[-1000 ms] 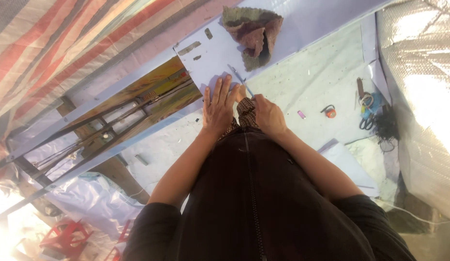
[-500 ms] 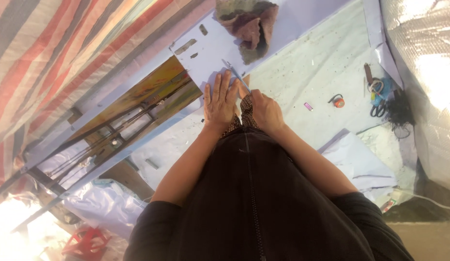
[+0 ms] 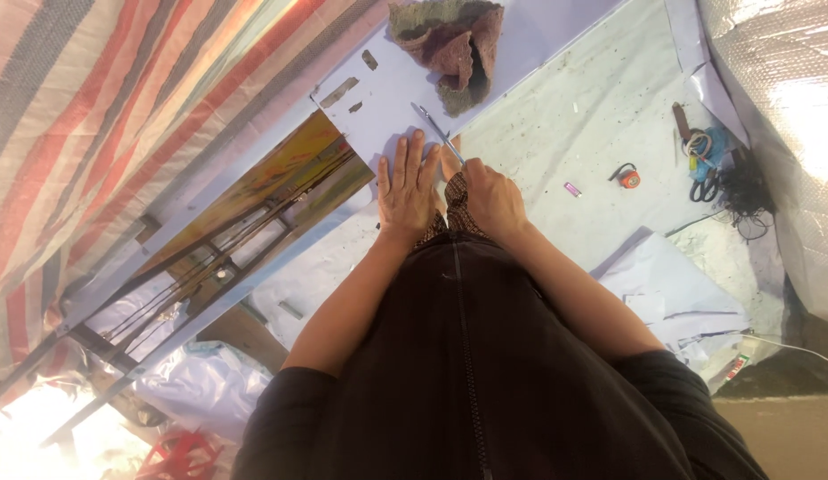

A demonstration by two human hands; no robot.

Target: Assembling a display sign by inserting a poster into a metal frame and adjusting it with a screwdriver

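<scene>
Currently, left hand lies flat, fingers spread, on the pale sheet. Right hand, at its 3 o'clock, closes its grip on a thin tool pointing toward 11 o'clock. Rag lies at 12 o'clock.

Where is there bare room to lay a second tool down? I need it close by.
Bare pale floor lies between the right hand and the small orange tape measure. Crowded: the scissors and cords at right, the crumpled cloth above the left hand.

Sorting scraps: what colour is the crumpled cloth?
The crumpled cloth is brownish olive and dull pink, head view.
</scene>
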